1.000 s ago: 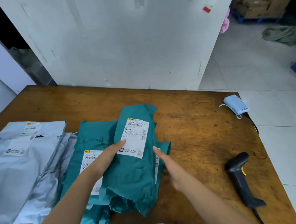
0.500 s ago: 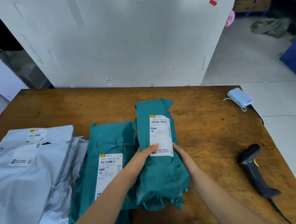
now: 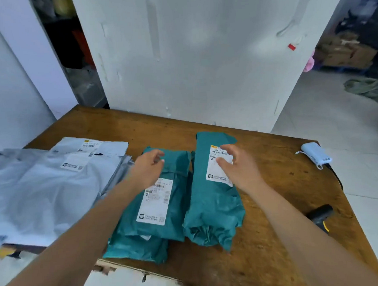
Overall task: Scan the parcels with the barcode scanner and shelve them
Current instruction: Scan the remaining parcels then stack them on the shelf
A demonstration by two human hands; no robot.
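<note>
— On the table (image 3: 274, 170), two teal parcels lie side by side: the right parcel (image 3: 212, 210) and the left parcel (image 3: 157, 213), labels up. Grey mailers (image 3: 42, 185) sit left; the scanner (image 3: 320, 217) waits right.

— Hands?

— The left hand (image 3: 148, 167) and right hand (image 3: 238, 166) hover loosely open, holding nothing.

— Handling?

— Soft, light, probably slippery poly (grip the bulky middle). Label print is too blurred to read.

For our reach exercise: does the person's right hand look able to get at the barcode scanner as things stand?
Probably yes. The right hand is empty, over the right teal parcel, and only bare table lies between it and the barcode scanner near the right edge.
</note>
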